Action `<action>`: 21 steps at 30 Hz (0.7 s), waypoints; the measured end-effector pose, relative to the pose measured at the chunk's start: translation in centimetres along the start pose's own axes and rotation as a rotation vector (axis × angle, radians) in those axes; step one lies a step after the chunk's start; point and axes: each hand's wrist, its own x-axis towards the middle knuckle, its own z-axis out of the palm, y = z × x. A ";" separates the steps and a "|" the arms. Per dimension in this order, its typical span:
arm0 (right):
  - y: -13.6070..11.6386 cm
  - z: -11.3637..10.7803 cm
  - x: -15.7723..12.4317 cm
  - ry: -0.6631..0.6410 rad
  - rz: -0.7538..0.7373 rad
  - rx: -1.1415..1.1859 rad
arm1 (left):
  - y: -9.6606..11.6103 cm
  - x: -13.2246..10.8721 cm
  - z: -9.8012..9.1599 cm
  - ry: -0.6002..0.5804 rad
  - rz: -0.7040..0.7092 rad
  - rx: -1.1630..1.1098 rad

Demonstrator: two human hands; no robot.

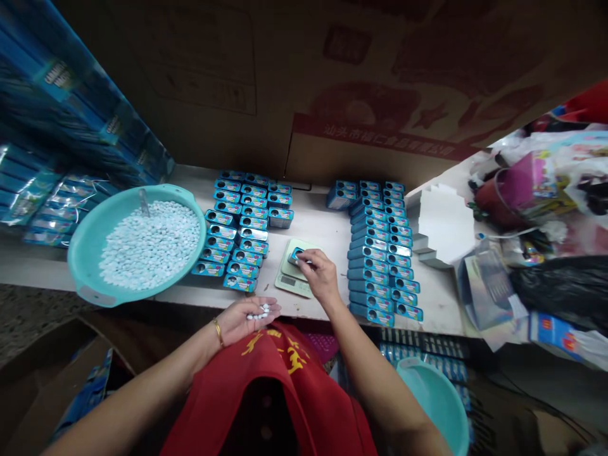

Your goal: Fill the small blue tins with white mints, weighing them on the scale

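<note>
My left hand (pixel 249 316) is palm up at the table's front edge. Several small white candies (pixel 259 311) lie in its palm, with the fingers loosely stretched. At the middle of the table, my right hand (pixel 319 272) is over a pale green kitchen scale (pixel 293 285). Its thumb and forefinger are pinched together at the top of a small blue box (pixel 295 253) standing on the scale. Whatever is between those fingertips is too small to make out. A turquoise basin (pixel 76 253) at the left holds a heap of white candies, with a clear scoop (pixel 144 201) stuck in them.
Rows of blue boxes with round holes on top (pixel 240 256) stand left of the scale. More rows of blue boxes (pixel 370 272) stand to its right. Behind rises a large cardboard carton (pixel 285 82). White folded card (pixel 446 221) and clutter fill the right side; another turquoise basin (pixel 439 399) sits below.
</note>
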 end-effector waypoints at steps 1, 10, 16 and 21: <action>0.4 -0.1 0.6 0.015 0.016 0.002 | 0.0 -0.1 0.0 0.012 0.001 0.002; 3.1 -2.8 -1.7 0.423 0.389 0.382 | 0.1 -0.6 -0.8 0.071 0.012 0.049; 4.6 -3.7 -5.0 0.573 0.608 0.573 | 0.1 -0.3 -0.6 0.022 0.017 0.115; 4.5 -3.0 -5.6 0.537 0.609 0.502 | 0.2 -0.3 -0.2 0.040 0.012 0.122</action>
